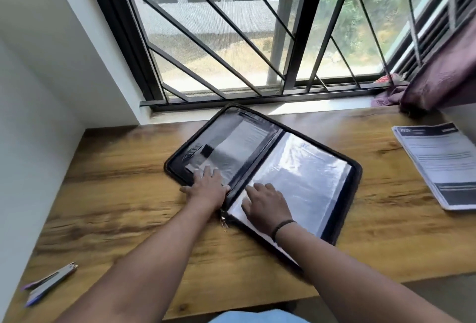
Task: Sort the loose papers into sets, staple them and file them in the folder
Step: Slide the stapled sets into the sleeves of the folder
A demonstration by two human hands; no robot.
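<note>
The zip folder (262, 168) lies spread open across the middle of the wooden desk (116, 193), and both hands pin it flat — the left hand (207, 188) on the dark inner cover, the right hand (268, 204) on the clear sleeves, fingers straight and slightly spread, gripping nothing. The papers (440, 163) wait stacked at the far right, the stapler (49, 284) at the near left — probably kept clear for filing.
</note>
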